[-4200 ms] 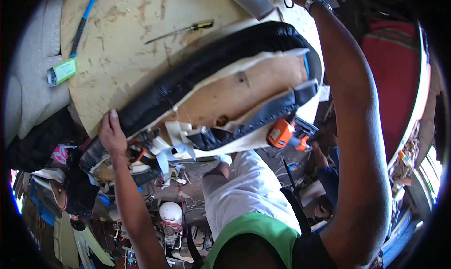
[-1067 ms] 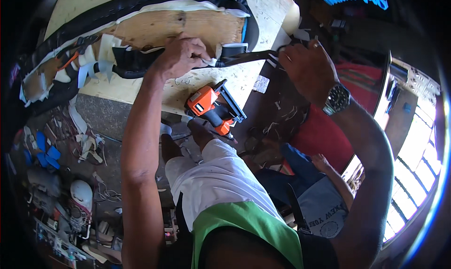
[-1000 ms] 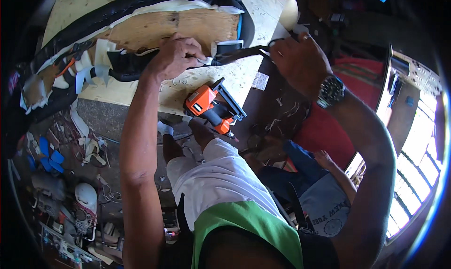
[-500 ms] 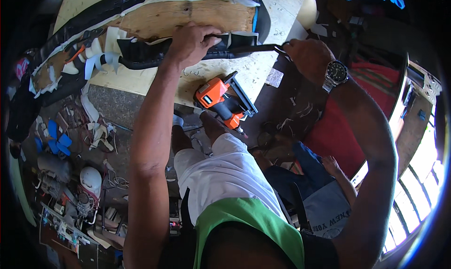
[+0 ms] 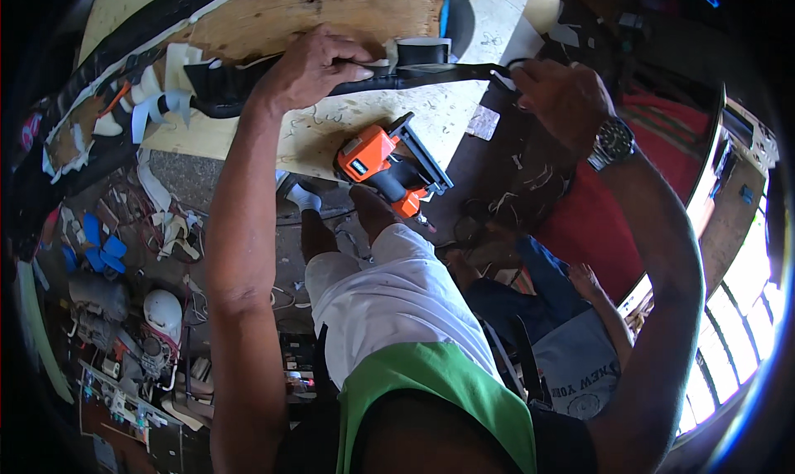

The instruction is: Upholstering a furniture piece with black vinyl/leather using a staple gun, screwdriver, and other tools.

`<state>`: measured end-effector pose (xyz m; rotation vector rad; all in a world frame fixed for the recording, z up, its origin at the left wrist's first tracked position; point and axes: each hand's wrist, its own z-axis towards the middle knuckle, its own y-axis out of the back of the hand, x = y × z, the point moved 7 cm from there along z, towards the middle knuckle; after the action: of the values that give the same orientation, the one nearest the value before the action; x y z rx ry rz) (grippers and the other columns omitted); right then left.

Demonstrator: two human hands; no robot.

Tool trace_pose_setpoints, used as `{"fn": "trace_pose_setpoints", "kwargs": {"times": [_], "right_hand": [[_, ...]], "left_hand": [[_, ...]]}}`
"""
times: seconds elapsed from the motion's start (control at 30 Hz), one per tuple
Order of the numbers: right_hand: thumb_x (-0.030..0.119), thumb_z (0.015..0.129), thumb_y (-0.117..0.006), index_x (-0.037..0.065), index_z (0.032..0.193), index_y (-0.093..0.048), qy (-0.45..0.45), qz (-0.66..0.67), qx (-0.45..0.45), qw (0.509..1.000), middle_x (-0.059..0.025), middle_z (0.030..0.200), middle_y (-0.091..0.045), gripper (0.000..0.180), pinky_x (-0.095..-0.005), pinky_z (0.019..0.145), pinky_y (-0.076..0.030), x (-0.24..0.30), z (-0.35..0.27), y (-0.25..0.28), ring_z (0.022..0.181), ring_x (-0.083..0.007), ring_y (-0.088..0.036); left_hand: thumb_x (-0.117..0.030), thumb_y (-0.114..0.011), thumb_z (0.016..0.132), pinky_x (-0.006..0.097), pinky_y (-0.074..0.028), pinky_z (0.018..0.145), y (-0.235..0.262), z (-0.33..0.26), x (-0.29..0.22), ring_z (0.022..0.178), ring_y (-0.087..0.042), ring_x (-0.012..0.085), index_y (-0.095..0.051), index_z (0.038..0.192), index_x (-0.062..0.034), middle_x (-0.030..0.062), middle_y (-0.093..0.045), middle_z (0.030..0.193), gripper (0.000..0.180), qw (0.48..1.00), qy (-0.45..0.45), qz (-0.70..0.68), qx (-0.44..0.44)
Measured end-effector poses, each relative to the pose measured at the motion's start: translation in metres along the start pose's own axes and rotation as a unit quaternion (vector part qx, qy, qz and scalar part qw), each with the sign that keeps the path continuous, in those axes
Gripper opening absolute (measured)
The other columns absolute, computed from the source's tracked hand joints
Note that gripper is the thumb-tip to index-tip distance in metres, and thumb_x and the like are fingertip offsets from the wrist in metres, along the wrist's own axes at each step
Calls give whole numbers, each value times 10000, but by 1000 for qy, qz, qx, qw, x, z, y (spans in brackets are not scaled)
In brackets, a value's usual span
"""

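Note:
A wooden seat base wrapped in black covering lies upside down on a plywood table. My left hand presses and grips the black cover's folded edge against the wood. My right hand, with a wristwatch, pinches the end of a black strip that stretches from the cover past the table's right edge. An orange and black staple gun rests at the table's near edge, between my arms, touching neither hand.
Below the table the floor is littered with tools, blue scraps, white fabric offcuts and a white round object. Another person in a grey shirt sits low at the right beside a red surface.
My view has shifted from the whole table to its near corner. My left hand moved onto the cover's edge, and my right hand has drawn the black strip out to the right.

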<state>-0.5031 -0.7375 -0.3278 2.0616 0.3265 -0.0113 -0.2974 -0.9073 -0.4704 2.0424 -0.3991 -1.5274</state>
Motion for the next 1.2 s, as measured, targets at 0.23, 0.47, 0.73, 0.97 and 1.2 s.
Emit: {"fn": "trace_pose_setpoints", "kwargs": {"times": [0.23,0.47,0.73,0.97,1.2], "right_hand": [[250,823,-784,116,1094,-637,18,-37,-13,999,-12,989,-671,336,-356,703,-567,12,23,-18,942,-190,-706],[154,839,-743,100,1044,-667,51,-80,24,995,-31,923,-674,225,-337,666,-558,23,32,-42,854,-193,-722],[283,869,-736,110,1227,-644,89,68,-24,993,-57,1048,-687,408,-372,740,-598,21,52,-71,910,-221,-718],[247,888,-729,99,1154,-630,52,16,-16,998,-28,1055,-685,320,-363,740,-591,32,61,-105,972,-210,-712],[212,917,-681,75,986,-637,41,164,-44,985,-80,873,-646,159,-409,672,-575,63,36,-118,805,-275,-715]], "left_hand": [[-449,-718,919,385,-445,1123,-8,3,-2,1204,-586,215,-789,1131,-217,-12,-745,1145,322,999,9,-20,-27],[-499,-694,926,382,-535,993,-15,5,8,988,-710,201,-791,1142,-246,24,-746,1125,347,996,41,-35,-70],[-423,-738,922,365,-553,932,-22,15,4,962,-721,205,-792,1149,-213,42,-768,1092,314,998,41,-20,-44],[-244,-764,937,280,-510,872,-38,12,24,948,-656,113,-772,1103,-59,31,-723,993,249,987,55,-149,-21],[-172,-760,899,321,-519,840,-19,18,-7,949,-682,219,-761,1051,14,131,-736,1010,240,989,24,-145,-26]]}}
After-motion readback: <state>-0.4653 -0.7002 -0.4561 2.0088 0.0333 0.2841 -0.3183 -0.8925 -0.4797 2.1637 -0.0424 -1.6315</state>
